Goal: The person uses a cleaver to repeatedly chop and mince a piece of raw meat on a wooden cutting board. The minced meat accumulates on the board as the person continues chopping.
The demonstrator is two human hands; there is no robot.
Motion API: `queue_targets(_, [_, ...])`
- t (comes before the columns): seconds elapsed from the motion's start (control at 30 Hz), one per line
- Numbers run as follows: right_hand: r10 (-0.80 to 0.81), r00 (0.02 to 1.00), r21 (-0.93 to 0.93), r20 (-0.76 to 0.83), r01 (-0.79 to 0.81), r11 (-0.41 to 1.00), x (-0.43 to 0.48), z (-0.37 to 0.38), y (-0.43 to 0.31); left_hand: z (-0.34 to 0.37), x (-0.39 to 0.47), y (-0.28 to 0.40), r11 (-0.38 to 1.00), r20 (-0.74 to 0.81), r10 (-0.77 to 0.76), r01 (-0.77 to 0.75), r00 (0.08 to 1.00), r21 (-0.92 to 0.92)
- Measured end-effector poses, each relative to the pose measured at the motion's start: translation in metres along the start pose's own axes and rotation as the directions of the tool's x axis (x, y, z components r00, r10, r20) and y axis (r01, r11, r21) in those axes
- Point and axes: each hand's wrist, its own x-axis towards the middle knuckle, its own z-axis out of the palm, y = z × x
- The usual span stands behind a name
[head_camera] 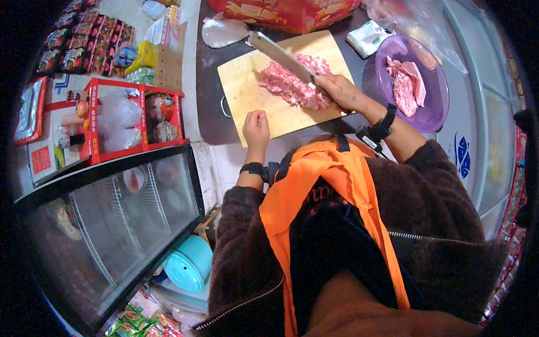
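Observation:
My right hand (340,90) grips the handle of a cleaver (281,56), whose broad blade points to the upper left over a spread of chopped raw meat (290,86). Whether the edge touches the meat cannot be told. The meat lies on a wooden cutting board (240,90) set askew on a dark tabletop. My left hand (256,125) is curled into a loose fist at the board's near edge, holding nothing visible. To the right, a purple plastic bowl (438,107) holds larger pieces of raw meat (405,86).
A white plastic bag (224,32) and a big red package (286,14) sit beyond the board. A tissue pack (367,38) lies near the bowl. At left are a red rack (94,122) with bagged food and a glass-door cooler (126,210); a turquoise lidded bucket (187,263) stands lower down.

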Motion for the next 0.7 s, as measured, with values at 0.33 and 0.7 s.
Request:
queue_targets(0.33, [0.192, 0.979, -0.013, 0.074, -0.192, 0.981, -0.005, -0.013, -0.020, 0.001, 0.002, -0.002, 0.999, -0.013, 0.047, -0.047, 0.999, -0.003])
queue_targets(0.7, [0.133, 0.991, -0.030, 0.007, -0.132, 0.991, -0.003, -0.010, 0.001, 0.000, 0.002, -0.002, 1.000, -0.013, 0.023, -0.023, 1.000, -0.017])
